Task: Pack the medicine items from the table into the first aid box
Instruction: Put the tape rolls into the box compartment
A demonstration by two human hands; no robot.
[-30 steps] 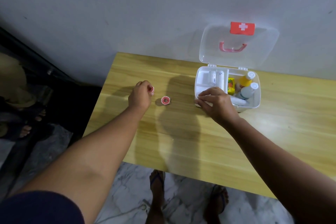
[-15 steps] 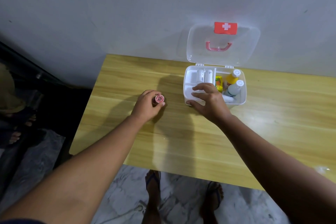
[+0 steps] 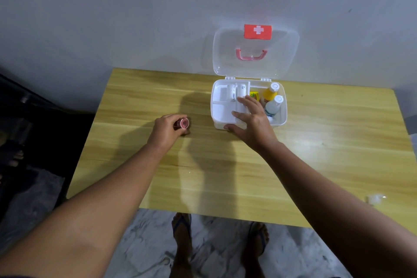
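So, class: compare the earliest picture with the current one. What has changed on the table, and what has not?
The left hand has gathered both small red-capped jars: one sat loose on the table before, and now only one jar shows, held in its fingers. The right hand stays resting on the open first aid box, whose contents look unchanged.

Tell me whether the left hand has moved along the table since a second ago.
Yes. The left hand, gripping a small round red-capped jar, has moved right toward the white plastic first aid box, narrowing the gap to it across the yellow wooden table.
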